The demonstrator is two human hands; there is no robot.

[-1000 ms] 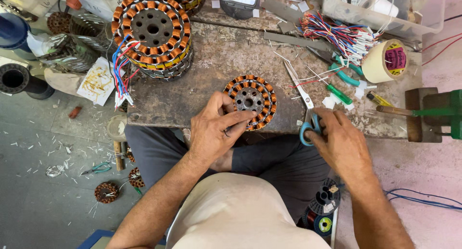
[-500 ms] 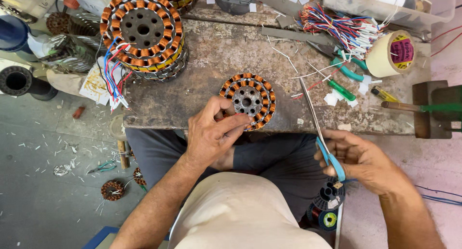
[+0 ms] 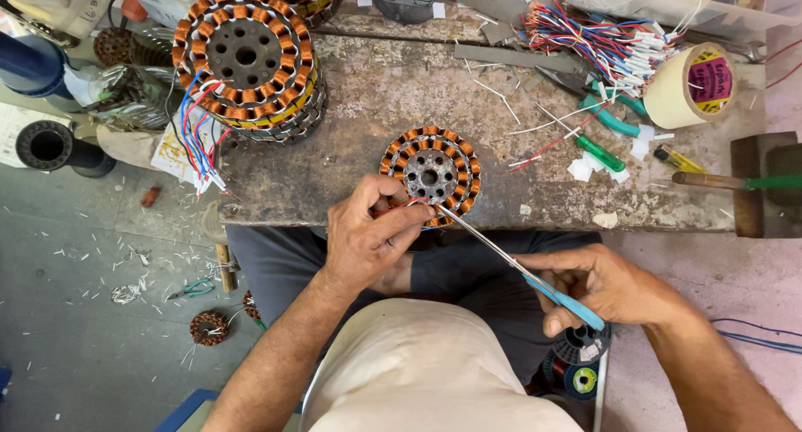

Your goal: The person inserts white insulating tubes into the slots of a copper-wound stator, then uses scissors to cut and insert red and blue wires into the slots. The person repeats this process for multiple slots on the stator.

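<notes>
A small round stator (image 3: 431, 175) with copper coils lies at the near edge of the worn workbench (image 3: 359, 106). My left hand (image 3: 368, 236) pinches thin red and blue wires (image 3: 403, 205) at the stator's near side. My right hand (image 3: 606, 286) grips scissors (image 3: 518, 269) with blue handles. Their long blades point up and left, with the tips right at the wires beside my left fingers.
A stack of larger wound stators (image 3: 246, 60) with loose coloured leads stands at the back left. A bundle of coloured wires (image 3: 614, 39), a tape roll (image 3: 692, 85), green-handled tools (image 3: 597, 152) and a hammer (image 3: 735, 181) lie on the right. Small stators (image 3: 209, 326) and wire scraps litter the floor.
My right hand lifted the scissors from the bench, drew them back toward my lap, then swung the blade tips in to the wires at the stator. My left hand stayed at the stator.
</notes>
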